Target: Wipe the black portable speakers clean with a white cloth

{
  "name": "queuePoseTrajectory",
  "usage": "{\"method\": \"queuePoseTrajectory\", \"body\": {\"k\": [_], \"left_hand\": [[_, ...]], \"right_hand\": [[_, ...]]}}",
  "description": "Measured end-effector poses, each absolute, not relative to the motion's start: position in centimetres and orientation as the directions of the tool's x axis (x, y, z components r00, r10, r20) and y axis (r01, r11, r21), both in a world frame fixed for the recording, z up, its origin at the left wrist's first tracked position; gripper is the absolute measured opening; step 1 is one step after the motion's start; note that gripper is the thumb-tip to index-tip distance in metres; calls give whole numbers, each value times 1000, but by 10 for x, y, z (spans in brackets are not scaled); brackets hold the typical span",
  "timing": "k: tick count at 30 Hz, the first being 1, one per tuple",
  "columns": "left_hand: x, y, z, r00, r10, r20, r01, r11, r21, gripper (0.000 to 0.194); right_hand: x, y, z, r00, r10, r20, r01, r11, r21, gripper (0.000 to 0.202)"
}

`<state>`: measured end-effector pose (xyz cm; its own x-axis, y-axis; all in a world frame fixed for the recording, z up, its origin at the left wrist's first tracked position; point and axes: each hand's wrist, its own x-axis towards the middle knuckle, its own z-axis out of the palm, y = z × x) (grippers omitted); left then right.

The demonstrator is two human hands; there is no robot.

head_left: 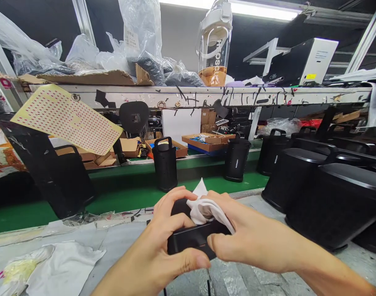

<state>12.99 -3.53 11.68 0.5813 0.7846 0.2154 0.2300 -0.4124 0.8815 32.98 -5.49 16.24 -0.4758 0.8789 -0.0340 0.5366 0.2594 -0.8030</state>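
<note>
Both hands meet low in the centre of the view over a small black speaker [192, 240] held just above the grey bench [126, 238]. The left hand [163, 242] wraps the speaker from the 9 o'clock side, its grip pressed together on the body with the thumb along the lower edge. The right hand [246, 238] comes in from 3 o'clock, its grip pinching a white cloth [206, 207] against the top of the speaker.

Containers sit mostly toward 12 o'clock. On the upper shelf [206, 96] stands a clear water bottle [215, 45] with brownish liquid in its bottom part. Left of it lie clear plastic bags [138, 45] filled with dark parts, on flattened cardboard. Behind the green conveyor belt [114, 197], open cardboard boxes [206, 142] hold small items too tiny to make out.

On the belt stand two upright black cylindrical speakers [165, 164], each with a carry handle, apart from each other. At 3 o'clock a crowd of larger black speakers [333, 201] stands close beside the right forearm. At 10 o'clock a yellow sheet of red dot stickers [67, 117] hangs tilted over a dark panel. At 8 o'clock another white cloth [64, 267] lies crumpled on the bench.
</note>
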Motion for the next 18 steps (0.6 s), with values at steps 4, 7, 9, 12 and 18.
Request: {"method": "queuePoseTrajectory", "body": {"k": [4, 7, 9, 12, 18], "left_hand": [[130, -35, 115, 577, 785, 224, 220, -413, 884, 32], [130, -35, 114, 569, 788, 235, 206, -413, 887, 32], [129, -35, 114, 565, 790, 239, 184, -403, 896, 30], [129, -35, 113, 564, 789, 245, 174, -403, 898, 29], [128, -35, 109, 561, 783, 268, 229, -458, 859, 36]], "right_hand": [[330, -53, 162, -480, 877, -20, 548, 282, -787, 22], [330, -51, 162, -477, 879, -17, 559, 289, -777, 22], [329, -51, 161, -475, 880, -10, 554, 290, -780, 21], [329, -50, 160, -478, 878, -5, 544, 292, -787, 19], [332, -50, 155, -482, 875, 47, 457, 297, -839, 15]]}}
